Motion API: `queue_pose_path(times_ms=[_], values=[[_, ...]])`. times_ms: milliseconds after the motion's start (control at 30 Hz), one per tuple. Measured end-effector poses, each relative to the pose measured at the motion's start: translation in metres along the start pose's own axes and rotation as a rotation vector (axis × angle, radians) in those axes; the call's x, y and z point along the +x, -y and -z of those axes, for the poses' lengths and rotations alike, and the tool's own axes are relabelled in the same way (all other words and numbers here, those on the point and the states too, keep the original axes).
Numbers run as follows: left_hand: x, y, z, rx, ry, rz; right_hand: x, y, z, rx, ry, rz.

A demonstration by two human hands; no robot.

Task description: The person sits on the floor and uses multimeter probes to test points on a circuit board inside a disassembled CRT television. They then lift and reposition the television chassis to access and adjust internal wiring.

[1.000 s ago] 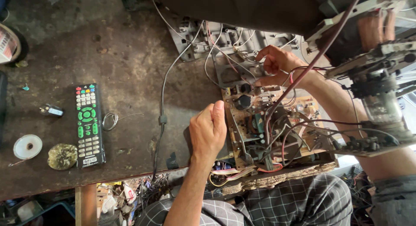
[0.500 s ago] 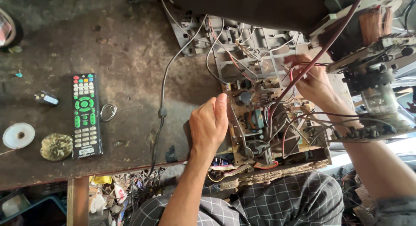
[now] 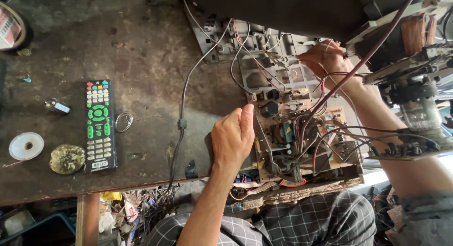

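At the centre of the frame the left hand (image 3: 232, 138) is curled around the left edge of a brown circuit board (image 3: 302, 137), thumb up against its side, gripping it. The board lies at the lower right of the dark, stained table (image 3: 94, 43), crowded with capacitors and a tangle of red and grey wires. Toward the upper right, the right hand (image 3: 325, 57) has its fingers closed among the thin wires over the grey plastic chassis (image 3: 264, 48); exactly what it pinches cannot be told. A grey cable (image 3: 181, 118) runs down the table just left of the board. Well apart, at the left, lie a black remote control (image 3: 98, 125), a small wire loop (image 3: 123, 122) and a white tape roll (image 3: 26, 146).
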State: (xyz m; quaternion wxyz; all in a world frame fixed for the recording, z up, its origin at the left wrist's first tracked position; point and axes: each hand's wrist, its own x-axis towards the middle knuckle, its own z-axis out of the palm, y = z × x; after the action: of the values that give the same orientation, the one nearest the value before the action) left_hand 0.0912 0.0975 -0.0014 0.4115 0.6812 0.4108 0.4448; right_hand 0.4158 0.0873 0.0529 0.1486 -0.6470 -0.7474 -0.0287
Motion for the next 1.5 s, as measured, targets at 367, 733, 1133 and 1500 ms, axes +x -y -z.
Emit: queue_pose_path(times_ms=[367,733,1133,1500], values=[[0.001,-0.003,0.001,0.012,0.009,0.004,0.005,0.007,-0.007,0.192,0.076,-0.093],[0.001,-0.004,0.001,0.009,0.011,0.004,-0.019,0.002,0.011,0.598,0.042,-0.062],[0.002,-0.005,0.003,0.019,0.013,0.007,0.0,0.041,0.02,0.219,0.27,-0.129],[0.002,-0.005,0.004,0.015,0.013,0.006,0.005,0.037,0.009,0.307,0.454,-0.305]])
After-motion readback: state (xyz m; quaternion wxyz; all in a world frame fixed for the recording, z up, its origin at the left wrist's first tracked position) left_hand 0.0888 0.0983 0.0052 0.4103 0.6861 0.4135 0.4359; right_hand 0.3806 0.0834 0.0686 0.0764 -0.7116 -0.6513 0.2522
